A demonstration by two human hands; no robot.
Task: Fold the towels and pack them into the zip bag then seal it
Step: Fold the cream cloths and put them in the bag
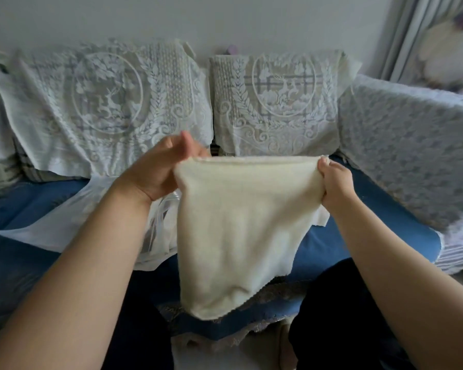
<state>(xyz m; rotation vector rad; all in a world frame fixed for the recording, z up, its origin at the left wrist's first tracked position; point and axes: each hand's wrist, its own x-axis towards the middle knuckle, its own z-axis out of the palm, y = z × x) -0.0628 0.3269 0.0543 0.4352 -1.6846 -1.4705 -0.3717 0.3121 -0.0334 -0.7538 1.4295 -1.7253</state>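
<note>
A cream towel [238, 225] hangs doubled in the air in front of me, its folded top edge stretched level. My left hand [155, 169] pinches the top left corner and my right hand [334, 182] grips the top right corner. The towel's lower end dangles to a narrow point above my knees. A clear plastic zip bag [72, 222] lies flat on the blue sofa seat at the left, partly hidden behind my left forearm and the towel. A bit of pale cloth [321, 217] peeks out behind the towel's right edge.
The blue sofa seat [358, 236] spreads under everything. Back cushions with white lace covers [110, 108] stand along the wall. A lace-draped armrest [412, 145] rises at the right, with a curtain [401, 30] beyond it. My dark trouser legs [340, 316] are at the bottom.
</note>
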